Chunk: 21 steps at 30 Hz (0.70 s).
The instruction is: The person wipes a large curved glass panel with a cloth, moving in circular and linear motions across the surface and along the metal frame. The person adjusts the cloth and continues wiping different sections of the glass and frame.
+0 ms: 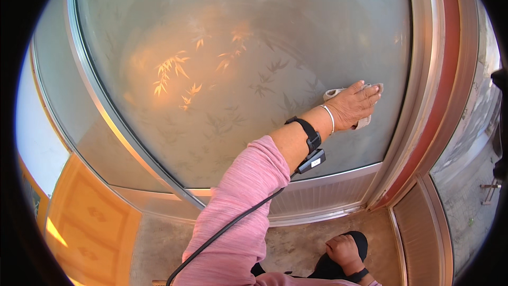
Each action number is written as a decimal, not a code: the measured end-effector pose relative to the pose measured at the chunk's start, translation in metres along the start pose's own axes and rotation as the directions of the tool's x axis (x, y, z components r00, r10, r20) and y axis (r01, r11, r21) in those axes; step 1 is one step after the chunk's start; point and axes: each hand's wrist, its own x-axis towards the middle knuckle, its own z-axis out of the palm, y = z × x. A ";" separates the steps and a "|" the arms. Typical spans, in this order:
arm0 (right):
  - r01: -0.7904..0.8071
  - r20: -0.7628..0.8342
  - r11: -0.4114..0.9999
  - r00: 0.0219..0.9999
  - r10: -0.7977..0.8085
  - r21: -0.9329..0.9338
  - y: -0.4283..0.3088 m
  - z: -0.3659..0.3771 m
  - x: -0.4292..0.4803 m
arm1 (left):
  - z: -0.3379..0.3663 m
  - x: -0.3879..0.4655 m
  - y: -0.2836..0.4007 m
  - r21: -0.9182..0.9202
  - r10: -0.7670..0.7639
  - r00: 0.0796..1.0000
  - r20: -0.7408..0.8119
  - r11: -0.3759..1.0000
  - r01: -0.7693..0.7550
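My left hand [353, 105] reaches up to the right and presses a folded pale cloth [363, 122] flat against the frosted glass pane [238, 143]. Its fingers lie over the cloth, whose edges stick out around them. A white bangle [330, 120] circles that wrist; a black strap with a small device [311, 161] sits on the forearm, and a black cable runs down the pink sleeve. Low at the right, my right hand [343, 248] rests on a black-clad leg [359, 242], fingers curled, with no object visible in it. Leaf patterns show on the glass.
A metal frame [424, 87] borders the pane at the right, beside a red strip [448, 67]. Ribbed metal panels [329, 194] stand below it. An orange patterned panel [95, 214] is at lower left. Brown floor [293, 242] lies below. Paved ground [468, 182] shows at far right.
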 end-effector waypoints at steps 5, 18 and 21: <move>0.016 0.008 0.999 1.000 -0.016 -0.042 -0.003 0.002 0.004 | -0.050 -0.031 -0.094 0.003 -0.179 0.952 -0.248 0.983 0.186; 0.015 0.095 0.997 0.995 -0.008 -0.072 -0.013 0.009 0.013 | -0.140 -0.431 -0.181 -0.080 -0.726 0.065 -0.684 0.164 0.983; 0.037 0.093 0.996 0.995 -0.029 -0.077 -0.015 0.012 0.016 | -0.120 -0.486 -0.131 -0.173 -0.724 -0.224 -0.652 -0.146 0.974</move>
